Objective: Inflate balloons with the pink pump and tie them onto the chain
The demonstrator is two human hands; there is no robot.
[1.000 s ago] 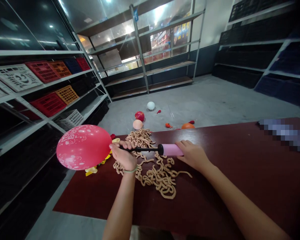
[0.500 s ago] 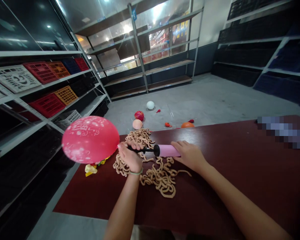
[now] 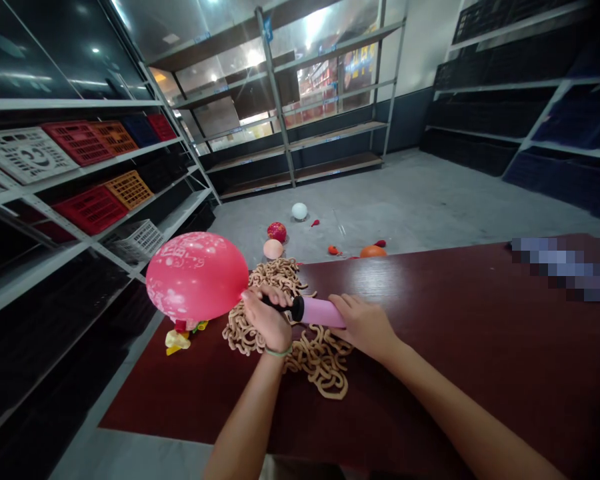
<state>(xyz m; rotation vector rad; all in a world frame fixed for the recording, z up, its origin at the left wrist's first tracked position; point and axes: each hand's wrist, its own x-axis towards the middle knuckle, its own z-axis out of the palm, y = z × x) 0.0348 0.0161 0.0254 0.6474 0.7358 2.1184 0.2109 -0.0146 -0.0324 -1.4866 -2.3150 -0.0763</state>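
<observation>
My left hand [image 3: 267,319] grips the neck of a pink-red printed party balloon [image 3: 196,277] where it meets the black nozzle of a hand pump. The balloon is inflated and held in the air over the table's left edge. My right hand [image 3: 363,327] wraps the end of the pink pump barrel [image 3: 320,312], pressing it toward my left hand. Beneath both hands lies a tangled heap of tan, rope-like twisted cord [image 3: 320,363], touching neither palm clearly. The nozzle tip is hidden inside my left fingers.
The dark red wooden table [image 3: 430,380] has yellow deflated balloon scraps [image 3: 177,341] at its left and a pixelated patch [image 3: 565,267] at its right. White [image 3: 299,211], red [image 3: 277,231], peach [image 3: 273,249] and orange [image 3: 373,251] balloons lie on the floor. Metal shelves with crates stand alongside.
The pump barrel has slid toward my left hand, shortening the exposed black rod. My right hand moved left with it, and the balloon shifted right and up.
</observation>
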